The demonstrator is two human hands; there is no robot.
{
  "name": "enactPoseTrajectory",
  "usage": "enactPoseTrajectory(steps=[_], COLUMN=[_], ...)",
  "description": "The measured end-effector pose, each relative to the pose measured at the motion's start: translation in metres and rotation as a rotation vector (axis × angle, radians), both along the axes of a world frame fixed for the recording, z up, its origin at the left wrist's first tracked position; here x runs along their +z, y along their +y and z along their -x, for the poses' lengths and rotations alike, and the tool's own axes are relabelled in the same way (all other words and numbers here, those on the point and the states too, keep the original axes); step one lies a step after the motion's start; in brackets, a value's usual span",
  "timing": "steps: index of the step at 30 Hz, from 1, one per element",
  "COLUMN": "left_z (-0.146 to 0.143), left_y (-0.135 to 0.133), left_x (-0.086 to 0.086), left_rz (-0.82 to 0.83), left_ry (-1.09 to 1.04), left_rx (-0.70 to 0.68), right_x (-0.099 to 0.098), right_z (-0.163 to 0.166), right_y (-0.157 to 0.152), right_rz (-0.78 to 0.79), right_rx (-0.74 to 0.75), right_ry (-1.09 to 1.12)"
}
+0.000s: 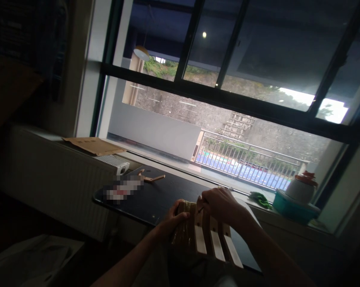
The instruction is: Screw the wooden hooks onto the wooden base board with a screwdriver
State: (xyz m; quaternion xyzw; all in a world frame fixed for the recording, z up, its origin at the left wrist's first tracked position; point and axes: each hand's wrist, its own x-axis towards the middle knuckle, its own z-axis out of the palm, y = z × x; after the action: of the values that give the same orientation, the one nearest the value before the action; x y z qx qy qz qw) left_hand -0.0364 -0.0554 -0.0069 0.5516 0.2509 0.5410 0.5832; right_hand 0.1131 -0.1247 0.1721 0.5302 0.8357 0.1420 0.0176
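Note:
My left hand grips the left side of a brown, shiny bundle that looks wrapped in clear tape, thumb on top. Beside it three pale wooden strips with dark holes and whiter lower parts run side by side towards me. Bent over the top of the nearest strip, my right hand has its fingers closed. A small dark thing shows under those fingers, too dim to name. On the dark table behind lies an angled wooden piece, apart from both hands.
A pixelated item lies at the table's left end. Near the window are a brown envelope, a white slotted box, a green cloth, and a teal basin with a white container. A white radiator stands left.

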Motion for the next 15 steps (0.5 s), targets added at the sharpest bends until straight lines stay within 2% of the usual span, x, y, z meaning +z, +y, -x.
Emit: enactPoseTrajectory(steps=[8,15], left_z=[-0.003,-0.003], left_y=[0.003,0.005], left_x=[-0.001,-0.003], left_rz=[-0.036,-0.074], left_ry=[0.03,0.042], left_rx=[0.042,0.017], right_x=[-0.017,-0.005], right_z=[-0.012,-0.025], right_y=[-0.003,-0.005], right_rz=[-0.014,0.013], right_rx=[-0.151,0.053], right_ry=[0.116,0.109])
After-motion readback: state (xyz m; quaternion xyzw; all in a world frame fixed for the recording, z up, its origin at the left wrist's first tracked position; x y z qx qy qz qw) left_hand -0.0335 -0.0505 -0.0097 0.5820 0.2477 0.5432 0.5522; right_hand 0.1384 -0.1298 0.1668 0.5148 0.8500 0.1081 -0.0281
